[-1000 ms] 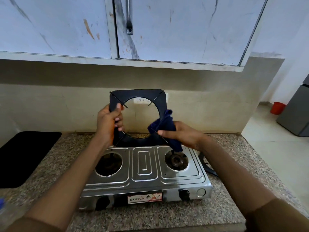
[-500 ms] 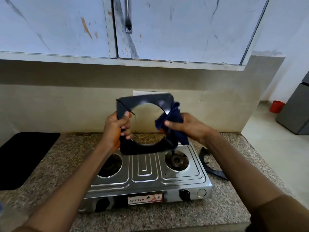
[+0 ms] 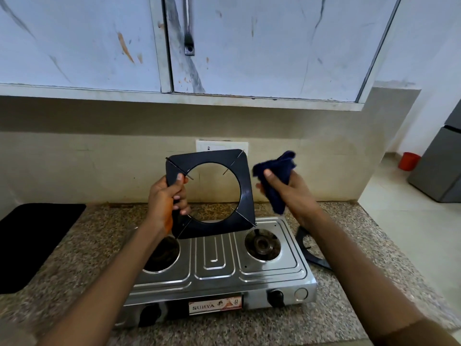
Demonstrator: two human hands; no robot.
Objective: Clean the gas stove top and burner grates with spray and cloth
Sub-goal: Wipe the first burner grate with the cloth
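- Two hands up over the stove, each holding one item.
- Left hand [image 3: 167, 199] grips the left edge of a black square burner grate [image 3: 243, 186], thumb on the front face, fingers curled round the rim. Grate is held upright in the air above the stove's back edge, round opening facing the camera.
- Right hand [image 3: 290, 189] clutches a bunched dark blue cloth [image 3: 277, 168], thumb pressed on it. Cloth sits just beside the grate's right edge, apart from it.
- Steel two-burner gas stove [image 3: 215, 264] sits on the speckled granite counter [image 3: 82, 236]. Both burner wells bare; right burner [image 3: 262, 244] visible, left well partly hidden by the left forearm.
- Second grate [image 3: 310, 252] lies on the counter just right of the stove, mostly hidden behind the right forearm.
- Black mat [image 3: 32, 243] on the counter at far left.
- Wall socket [image 3: 214, 146] behind the held grate; cabinet doors [image 3: 262, 46] overhead.
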